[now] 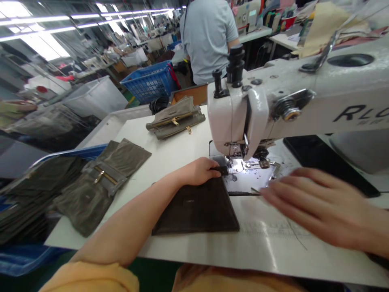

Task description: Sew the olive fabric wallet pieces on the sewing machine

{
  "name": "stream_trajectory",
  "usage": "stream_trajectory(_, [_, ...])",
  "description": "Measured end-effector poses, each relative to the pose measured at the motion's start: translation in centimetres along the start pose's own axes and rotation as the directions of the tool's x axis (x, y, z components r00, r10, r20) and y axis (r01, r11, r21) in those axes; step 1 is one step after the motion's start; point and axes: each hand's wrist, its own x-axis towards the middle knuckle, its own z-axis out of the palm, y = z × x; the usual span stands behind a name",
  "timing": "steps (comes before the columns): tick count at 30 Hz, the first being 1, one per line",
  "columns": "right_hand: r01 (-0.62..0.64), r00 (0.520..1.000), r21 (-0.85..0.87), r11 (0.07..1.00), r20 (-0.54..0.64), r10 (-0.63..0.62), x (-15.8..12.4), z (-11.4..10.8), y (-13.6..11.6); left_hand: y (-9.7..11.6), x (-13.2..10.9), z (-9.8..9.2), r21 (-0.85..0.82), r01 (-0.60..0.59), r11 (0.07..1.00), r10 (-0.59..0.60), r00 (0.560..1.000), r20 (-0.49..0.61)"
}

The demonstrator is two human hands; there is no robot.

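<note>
My left hand [199, 171] is closed on the upper part of a dark brown leather panel [197, 211], close to the presser foot. A narrow dark tab [223, 170] of the piece sticks out past my fingertips towards the needle area. The panel lies flat on the white table, with a small mark near its middle. To the right of the needle plate, my right hand [316, 207] is blurred by motion, its fingers drawn together at the tips. A thin pointed tip [255, 190] shows at those fingertips; what it belongs to is hidden. The sewing machine [237, 109] stands above both.
Grey-green pouches with gold zips lie behind [176, 117] and at left [97, 182] on the table [142, 162]. A blue crate [39, 253] of dark pieces stands left. A black slab [331, 162] lies under the machine arm. Ahead, a person [206, 40] faces away.
</note>
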Motion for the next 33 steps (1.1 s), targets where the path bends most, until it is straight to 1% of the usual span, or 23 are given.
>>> stream_trajectory(1, [0.142,0.989,-0.063,0.988,0.046,-0.139,1.5,0.8,0.2,0.0,0.0,-0.1,-0.002,-0.007,1.0,0.007,1.0,0.001])
stream_trajectory(2, [0.283,0.957,-0.125,0.951,0.1,-0.272,2.8,1.7,0.3,0.0,0.0,-0.1,-0.004,-0.012,1.0,0.012,1.0,0.002])
stream_trajectory(3, [0.394,0.917,-0.179,0.901,0.147,-0.372,3.9,2.6,0.4,0.0,0.0,-0.2,-0.009,-0.015,1.0,0.015,1.0,0.003])
stream_trajectory(4, [0.456,0.889,-0.219,0.863,0.163,-0.428,4.7,3.5,0.5,0.0,0.0,-0.2,-0.017,-0.015,1.0,0.016,1.0,0.005])
stream_trajectory(5, [0.476,0.878,-0.24,0.846,0.175,-0.445,5.3,4.2,0.5,-0.1,0.0,-0.2,-0.027,-0.013,1.0,0.013,1.0,0.008])
stream_trajectory(8, [0.461,0.887,-0.261,0.848,0.16,-0.433,5.8,5.2,0.5,-0.4,0.0,-0.4,-0.064,-0.02,0.998,0.021,1.0,0.016])
stream_trajectory(13, [0.451,0.893,-0.228,0.863,0.13,-0.432,5.7,5.2,-0.3,-0.9,-0.2,-0.8,-0.098,-0.067,0.993,0.07,0.997,0.029])
stream_trajectory(18, [0.463,0.886,-0.183,0.867,0.116,-0.449,5.2,5.4,-1.1,-0.5,0.1,-0.2,-0.021,-0.038,0.999,0.038,0.999,-0.008])
stream_trajectory(20, [0.451,0.891,-0.162,0.878,0.15,-0.429,5.0,5.4,-1.4,-0.2,0.2,0.3,0.048,-0.006,0.999,0.009,0.998,-0.058])
stream_trajectory(24, [0.377,0.899,-0.115,0.919,0.286,-0.333,4.9,5.1,-1.8,0.5,0.2,1.1,0.153,0.117,0.981,-0.087,0.977,-0.194])
stream_trajectory(25, [0.354,0.897,-0.102,0.93,0.32,-0.306,4.9,5.0,-1.9,0.7,0.2,1.2,0.169,0.139,0.976,-0.102,0.972,-0.211])
stream_trajectory(27, [0.297,0.897,-0.083,0.951,0.365,-0.248,4.8,4.9,-2.1,0.9,-0.1,1.3,0.196,0.145,0.97,-0.101,0.971,-0.215])
stream_trajectory(30, [0.21,0.907,-0.065,0.975,0.386,-0.17,4.6,5.0,-2.2,1.1,-0.6,1.6,0.22,0.136,0.966,-0.084,0.97,-0.227])
stream_trajectory(33, [0.151,0.908,-0.054,0.987,0.402,-0.116,5.0,5.4,-2.2,0.8,-1.0,1.9,0.247,0.198,0.949,-0.124,0.951,-0.285])
